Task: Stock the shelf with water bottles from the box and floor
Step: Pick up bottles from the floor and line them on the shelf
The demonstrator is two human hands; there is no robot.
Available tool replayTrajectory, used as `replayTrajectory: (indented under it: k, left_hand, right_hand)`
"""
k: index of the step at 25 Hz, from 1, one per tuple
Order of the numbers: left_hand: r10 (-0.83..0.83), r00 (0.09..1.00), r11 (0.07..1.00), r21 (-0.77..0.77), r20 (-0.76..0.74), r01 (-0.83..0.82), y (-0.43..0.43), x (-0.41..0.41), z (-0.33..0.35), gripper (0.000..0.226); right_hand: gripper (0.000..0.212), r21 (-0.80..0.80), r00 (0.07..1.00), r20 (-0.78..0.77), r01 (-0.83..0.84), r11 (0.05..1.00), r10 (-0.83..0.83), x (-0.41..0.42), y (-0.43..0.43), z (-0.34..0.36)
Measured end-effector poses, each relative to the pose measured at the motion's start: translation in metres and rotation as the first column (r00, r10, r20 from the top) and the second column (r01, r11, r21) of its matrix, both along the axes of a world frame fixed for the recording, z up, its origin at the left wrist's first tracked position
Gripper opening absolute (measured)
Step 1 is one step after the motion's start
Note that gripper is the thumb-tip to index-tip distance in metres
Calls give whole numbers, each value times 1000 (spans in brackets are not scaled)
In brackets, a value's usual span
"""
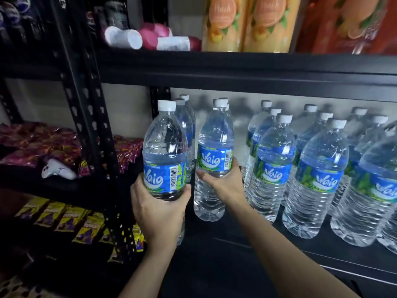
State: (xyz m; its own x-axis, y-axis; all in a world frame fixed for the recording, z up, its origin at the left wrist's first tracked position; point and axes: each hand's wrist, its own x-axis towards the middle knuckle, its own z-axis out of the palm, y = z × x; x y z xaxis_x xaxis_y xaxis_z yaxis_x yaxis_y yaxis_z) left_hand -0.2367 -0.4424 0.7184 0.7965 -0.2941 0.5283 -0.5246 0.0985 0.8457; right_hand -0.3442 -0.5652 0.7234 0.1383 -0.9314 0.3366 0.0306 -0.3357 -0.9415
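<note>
Mostly a black metal rack (236, 69) fills the view, and its middle shelf (247, 239) carries the water. On the right part of this shelf many bottles stand upright in rows (320, 175) that go from the front to the back wall, close beside each other, all with a blue label and a white cap. On the level above stand big orange juice bottles (247, 22).

At the left end of the shelf, two more bottles (187, 121) stand at the back, one behind the other. In front of them is the left bottle (165, 151), upright and just beside the rack post. The left hand (160, 214) holds it low on the label, with the fingers (136, 188) curled around one side and the thumb on the other. If its base touches the shelf, I cannot tell, because the hand covers it.

The right bottle (214, 147) is just beside it, between the left bottle and the rows. It is upright and its base seems to be on the shelf. The right hand (223, 183) grips it at the lower edge of the label, fingers (234, 166) wrapped around.

Left of the post, on another rack, lie red packs (32, 143) and, lower, yellow packs (64, 220).
</note>
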Motion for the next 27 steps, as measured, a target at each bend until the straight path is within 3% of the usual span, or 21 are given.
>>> replayTrajectory:
  k: [4,15,20,27]
  left_hand:
    - [-16,1000,1000,11,-3,16,-7,11,-3,88]
    - [-41,999,999,2,-29,41,-23,18,-6,91]
    - [-53,998,999,4,-16,53,-25,18,-6,90]
    - [-56,998,998,-10,-12,56,-26,26,-5,89]
  right_hand:
    - [77,8,998,58,-1,1000,1,10,-11,-15]
    - [87,-37,997,-2,-76,996,76,7,-23,-31]
    - [94,2,979,-201,35,999,-34,8,-24,-34]
    - [105,82,969,-238,84,993,-63,12,-27,-40]
